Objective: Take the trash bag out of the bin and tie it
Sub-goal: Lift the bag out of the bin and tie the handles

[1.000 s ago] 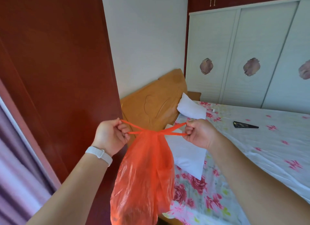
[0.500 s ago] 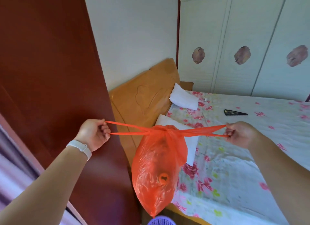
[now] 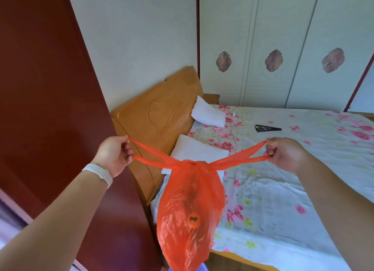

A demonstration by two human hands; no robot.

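Note:
An orange plastic trash bag [image 3: 190, 216] hangs in the air in front of me, bulging with contents. Its two handle loops are crossed into a knot [image 3: 193, 164] at the bag's neck. My left hand [image 3: 113, 154], with a white wristband, is shut on the left handle loop. My right hand [image 3: 283, 153] is shut on the right handle loop. Both loops are stretched taut, out to the sides. A sliver of the purple bin [image 3: 199, 267] shows at the bottom edge, under the bag.
A dark red wooden wardrobe panel [image 3: 50, 109] stands close on my left. A bed with a floral sheet [image 3: 293, 190], wooden headboard [image 3: 159, 113] and two white pillows [image 3: 208, 115] lies ahead and right. A dark flat object [image 3: 267, 127] lies on the bed. White closet doors [image 3: 273, 48] behind.
My hands have moved far apart, pulling the handle loops outward and drawing the knot tight at the bag's neck. The bag hangs lower and more central than before.

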